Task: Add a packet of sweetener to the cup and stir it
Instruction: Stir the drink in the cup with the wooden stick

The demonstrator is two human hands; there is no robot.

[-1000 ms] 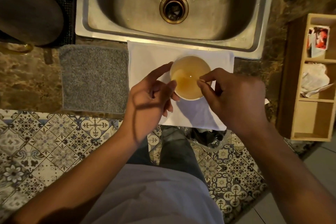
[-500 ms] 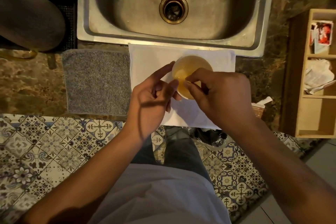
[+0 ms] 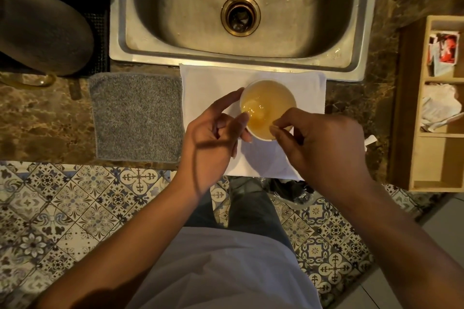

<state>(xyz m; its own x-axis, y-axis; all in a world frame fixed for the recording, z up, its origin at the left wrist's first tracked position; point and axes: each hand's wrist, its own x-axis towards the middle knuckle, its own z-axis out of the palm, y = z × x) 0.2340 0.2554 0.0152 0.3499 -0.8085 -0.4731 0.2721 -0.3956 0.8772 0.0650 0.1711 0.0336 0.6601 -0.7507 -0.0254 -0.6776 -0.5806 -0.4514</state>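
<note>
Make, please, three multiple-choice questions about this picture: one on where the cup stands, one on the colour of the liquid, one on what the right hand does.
1. Where does the cup stand?
A. Inside the sink
B. On the white cloth in front of the sink
C. On the grey cloth

2. What colour is the liquid in the cup?
A. Amber-yellow
B. Dark red
C. Milky white

3. How is the right hand held?
A. Flat on the counter
B. Inside the wooden organizer
C. Fingers pinched together over the cup's near rim

Answers:
1. B: the cup sits on the white cloth, between the sink and the counter edge; the grey cloth lies to its left.
2. A: the liquid looks translucent amber-yellow.
3. C: thumb and forefinger meet above the rim; what they pinch is too small to tell. The left hand touches the cup's side.
</note>
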